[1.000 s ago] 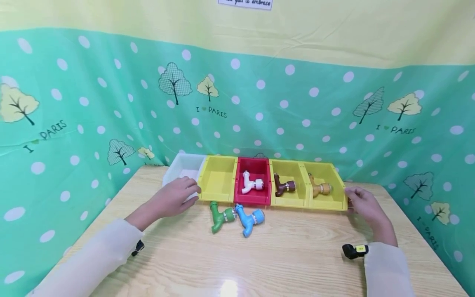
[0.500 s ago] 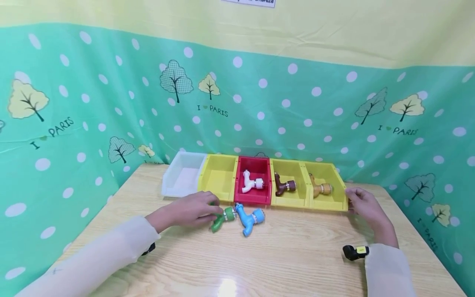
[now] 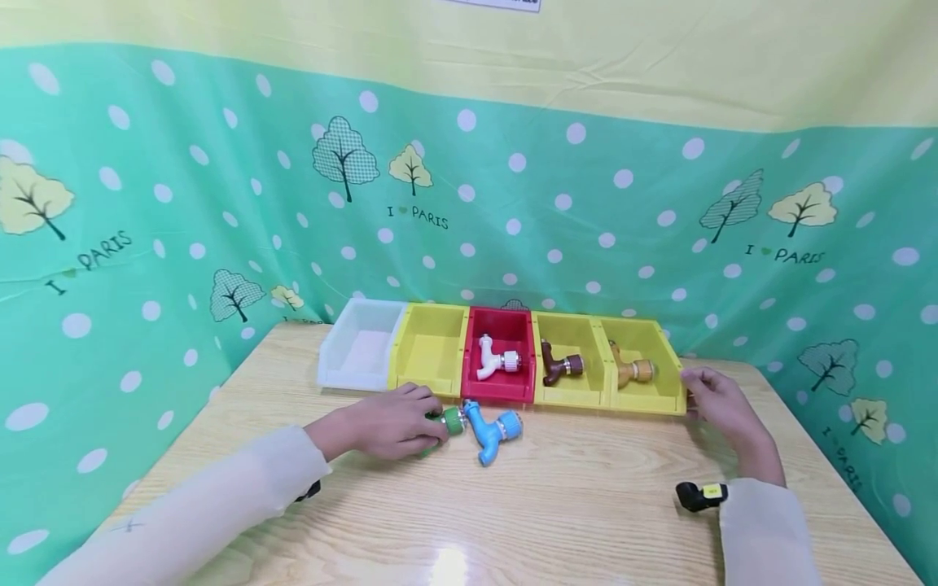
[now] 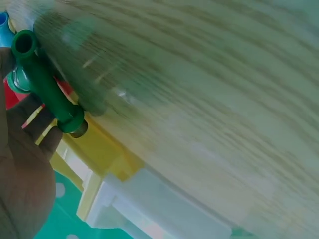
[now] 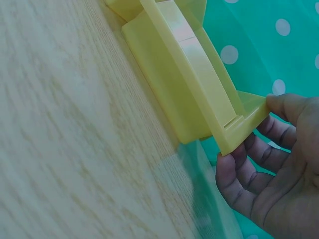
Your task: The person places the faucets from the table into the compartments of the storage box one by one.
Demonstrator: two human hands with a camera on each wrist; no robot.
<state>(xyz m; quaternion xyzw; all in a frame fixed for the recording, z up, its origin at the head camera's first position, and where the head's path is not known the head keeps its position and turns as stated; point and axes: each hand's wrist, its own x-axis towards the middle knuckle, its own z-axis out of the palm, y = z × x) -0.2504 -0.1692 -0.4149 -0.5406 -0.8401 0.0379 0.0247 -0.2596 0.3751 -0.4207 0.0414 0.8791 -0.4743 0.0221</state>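
Observation:
A green plastic tap (image 4: pixel 50 94) lies on the table, its knob (image 3: pixel 453 421) showing past my left hand (image 3: pixel 392 423). The fingers of that hand curl round the tap's body; in the left wrist view its spout opening faces the camera. Right beside it is a blue tap (image 3: pixel 489 435), untouched. On the far right, my right hand (image 3: pixel 725 411) holds the outer side of the end yellow bin (image 5: pixel 199 84) between thumb and fingers. An orange tap (image 3: pixel 632 370) lies inside that bin.
Bins stand joined in a row at the back: a clear-white bin (image 3: pixel 355 380), a yellow bin (image 3: pixel 427 384), a red bin (image 3: pixel 498 394) holding a white tap (image 3: pixel 496 360), and another yellow bin (image 3: pixel 572 398) holding a brown tap (image 3: pixel 561 366). A patterned curtain (image 3: pixel 469 220) hangs behind.
My left hand has moved right and slightly down from in front of the white bin onto the green tap, taking hold of it. My right hand stays on the end bin.

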